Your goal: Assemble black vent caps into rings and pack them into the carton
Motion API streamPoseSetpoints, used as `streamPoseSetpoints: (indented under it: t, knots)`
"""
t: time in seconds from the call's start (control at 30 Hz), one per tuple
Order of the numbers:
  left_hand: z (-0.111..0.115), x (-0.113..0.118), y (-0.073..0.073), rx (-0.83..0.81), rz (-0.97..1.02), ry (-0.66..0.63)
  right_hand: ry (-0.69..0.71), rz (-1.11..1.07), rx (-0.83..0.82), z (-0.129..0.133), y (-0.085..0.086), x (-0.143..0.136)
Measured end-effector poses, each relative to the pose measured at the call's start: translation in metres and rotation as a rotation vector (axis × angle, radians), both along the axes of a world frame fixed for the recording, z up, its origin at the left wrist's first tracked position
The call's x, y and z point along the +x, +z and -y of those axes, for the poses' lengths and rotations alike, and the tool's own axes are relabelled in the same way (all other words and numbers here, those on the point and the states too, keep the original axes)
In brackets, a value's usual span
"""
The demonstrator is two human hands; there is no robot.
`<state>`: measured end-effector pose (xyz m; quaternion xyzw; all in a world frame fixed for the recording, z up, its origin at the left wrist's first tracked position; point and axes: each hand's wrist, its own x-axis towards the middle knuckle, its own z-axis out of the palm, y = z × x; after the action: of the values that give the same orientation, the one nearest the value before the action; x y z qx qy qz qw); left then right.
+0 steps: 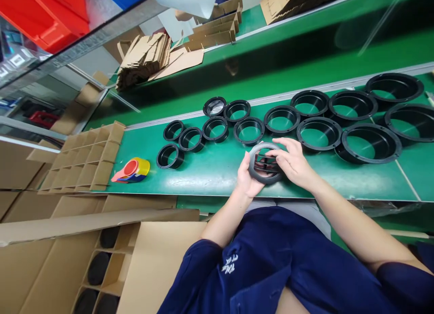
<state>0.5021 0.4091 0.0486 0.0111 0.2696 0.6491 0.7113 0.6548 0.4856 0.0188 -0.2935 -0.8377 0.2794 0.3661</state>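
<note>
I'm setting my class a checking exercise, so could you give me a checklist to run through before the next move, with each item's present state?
1. Left hand supports the held ring: ok.
2. Right hand is at the held ring: ok.
3. Bars are firmly seated in it: cannot tell.
4. Black rings rest on the bench: ok.
5. Tape dispenser lies apart from both hands: ok.
</note>
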Motion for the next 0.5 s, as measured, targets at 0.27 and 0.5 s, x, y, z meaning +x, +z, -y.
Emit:
streamPoseSetpoints:
  t: [0.27, 0.5]
  knots:
    - [-0.007, -0.003, -0.001, -0.061, -0.005, -0.011, -0.005, -0.139, -0.184, -0.002, 0.011, 0.006]
    - [-0.015, -0.007, -0.003, -0.104, -0.013, -0.010, -0.004, -0.093, -0.138, 0.004, -0.002, 0.012]
